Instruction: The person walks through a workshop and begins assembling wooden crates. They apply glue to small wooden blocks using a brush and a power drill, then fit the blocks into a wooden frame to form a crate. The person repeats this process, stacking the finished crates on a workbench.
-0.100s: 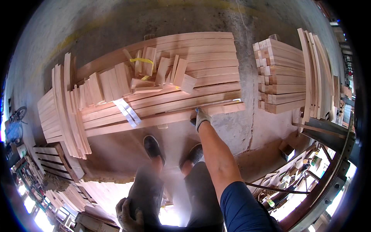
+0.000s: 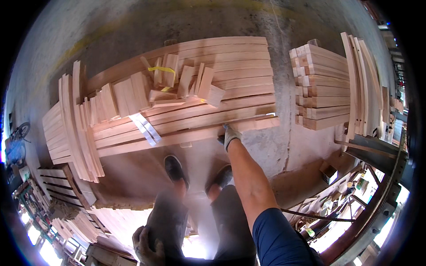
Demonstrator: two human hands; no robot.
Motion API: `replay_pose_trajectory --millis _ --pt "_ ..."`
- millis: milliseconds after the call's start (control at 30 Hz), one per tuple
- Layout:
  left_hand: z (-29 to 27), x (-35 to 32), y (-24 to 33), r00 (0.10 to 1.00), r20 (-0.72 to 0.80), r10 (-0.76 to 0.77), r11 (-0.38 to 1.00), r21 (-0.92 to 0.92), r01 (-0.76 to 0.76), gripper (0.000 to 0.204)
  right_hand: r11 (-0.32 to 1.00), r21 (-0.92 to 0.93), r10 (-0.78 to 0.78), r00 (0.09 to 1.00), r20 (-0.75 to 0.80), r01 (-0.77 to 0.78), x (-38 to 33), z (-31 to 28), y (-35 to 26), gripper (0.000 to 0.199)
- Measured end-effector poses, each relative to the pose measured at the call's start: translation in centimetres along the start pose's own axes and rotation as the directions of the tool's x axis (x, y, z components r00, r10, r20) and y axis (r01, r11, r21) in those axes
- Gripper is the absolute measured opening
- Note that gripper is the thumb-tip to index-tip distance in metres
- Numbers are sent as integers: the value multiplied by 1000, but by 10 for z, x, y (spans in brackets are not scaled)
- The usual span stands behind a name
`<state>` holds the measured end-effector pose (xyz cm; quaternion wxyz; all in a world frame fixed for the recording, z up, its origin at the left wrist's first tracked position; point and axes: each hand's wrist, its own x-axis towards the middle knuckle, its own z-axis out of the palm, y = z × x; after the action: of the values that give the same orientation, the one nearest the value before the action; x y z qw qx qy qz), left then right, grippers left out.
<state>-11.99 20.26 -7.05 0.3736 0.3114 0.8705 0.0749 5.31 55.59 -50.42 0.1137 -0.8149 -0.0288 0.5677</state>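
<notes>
My right hand, in a grey work glove with blue at the fingertips, is closed on the near edge of a long wooden plank. This plank is the nearest one in a wide stack of pale timber lying in front of my feet. My arm hides part of the grip. Low in the view, my left hand rests on my left thigh, gloved and holding nothing, its fingers spread over the dark trousers. Across the near planks, left of my right hand, lie pale, shiny flat strips.
Short offcuts, some with a yellow strap, lie on the stack. Upright-looking boards cross its left end. Another timber pile stands to the right, beside a metal frame. A slatted pallet lies at the left.
</notes>
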Motion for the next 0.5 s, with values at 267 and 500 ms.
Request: replay_pose_trajectory --millis 267,500 --pt "17 -9 -12 999 -23 25 996 87 -23 49 671 -606 -75 852 518 428 -125 -91 106 38" --pt "10 -10 -26 982 177 66 984 152 -93 48 915 -363 44 850 525 177 -322 -173 134 26"
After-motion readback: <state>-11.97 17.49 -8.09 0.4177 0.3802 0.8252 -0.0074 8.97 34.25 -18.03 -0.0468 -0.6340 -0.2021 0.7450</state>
